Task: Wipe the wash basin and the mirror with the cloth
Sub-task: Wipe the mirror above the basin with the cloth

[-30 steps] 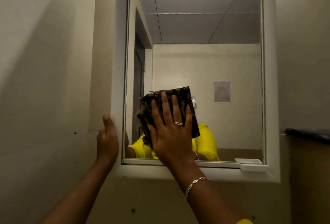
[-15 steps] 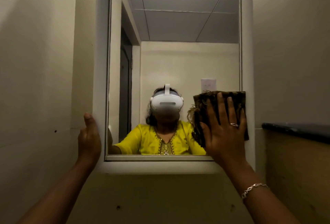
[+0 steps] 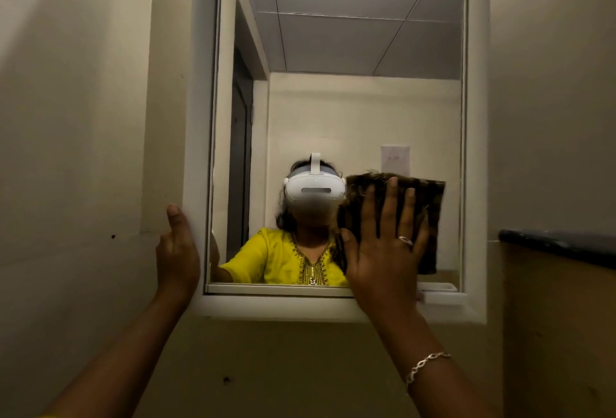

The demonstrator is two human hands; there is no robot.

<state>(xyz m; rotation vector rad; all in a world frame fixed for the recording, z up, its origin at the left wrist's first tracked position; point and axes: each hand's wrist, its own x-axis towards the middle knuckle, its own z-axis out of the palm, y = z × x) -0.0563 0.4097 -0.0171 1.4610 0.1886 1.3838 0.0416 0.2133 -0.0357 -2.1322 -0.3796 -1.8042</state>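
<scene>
Head view: right hand (image 3: 383,251), fingers spread flat, presses the cloth (image 3: 423,217) on the mirror (image 3: 350,100)'s lower right; left hand (image 3: 178,251), open, braces the frame (image 3: 196,117); upper glass apparently unwiped, basin unseen.

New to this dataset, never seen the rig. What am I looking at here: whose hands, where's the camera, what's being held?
There is no robot: a person works bare-handed, and the one camera sits on their head, looking forward at a wall mirror. The white headset seen in the reflection is that camera rig. The right hand presses a dark brown cloth flat against the lower right of the glass with fingers spread. The left hand holds nothing and rests on the left side of the white mirror frame. A small white tray sits on the frame's bottom ledge. The wash basin is out of view.
</scene>
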